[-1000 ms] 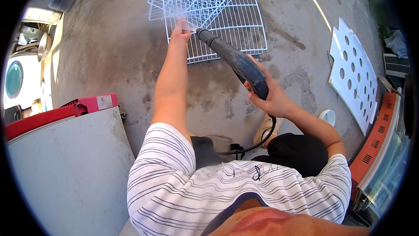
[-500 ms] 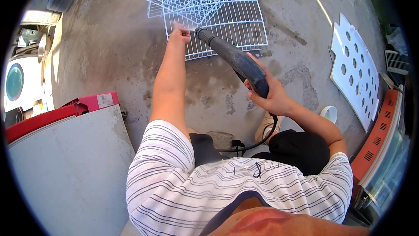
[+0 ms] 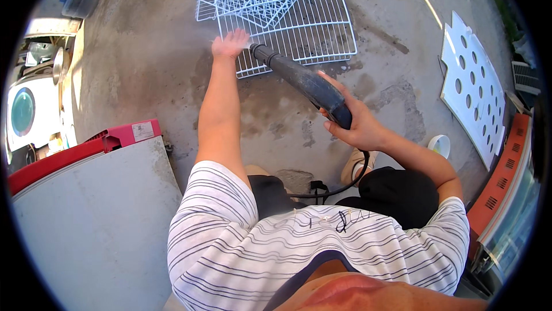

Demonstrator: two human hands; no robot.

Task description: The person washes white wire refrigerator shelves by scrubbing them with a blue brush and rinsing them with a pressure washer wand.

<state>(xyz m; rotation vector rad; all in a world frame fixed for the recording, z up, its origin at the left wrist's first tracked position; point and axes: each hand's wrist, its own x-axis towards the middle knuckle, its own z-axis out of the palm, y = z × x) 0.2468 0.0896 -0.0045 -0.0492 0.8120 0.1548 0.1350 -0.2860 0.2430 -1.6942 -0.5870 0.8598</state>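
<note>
My right hand (image 3: 353, 121) grips the black spray gun (image 3: 293, 75) by its rear handle, a dark hose hanging below it. A fine mist comes from the nozzle over my left hand (image 3: 230, 45), which is open with fingers spread, just left of the nozzle tip and holding nothing. Behind that hand several white wire racks (image 3: 310, 12) lie overlapping on the wet concrete floor (image 3: 276, 127), some at an angle to the others.
A white panel with round holes (image 3: 471, 86) stands at the right, with a small white bowl (image 3: 438, 145) and an orange-trimmed unit (image 3: 500, 178). A pale appliance with red trim (image 3: 92, 207) is at lower left; a clear container (image 3: 79, 4) sits upper left.
My left hand has moved a little left and its curled fingers have opened and spread in the mist. The spray gun's nozzle has shifted slightly down and left.
</note>
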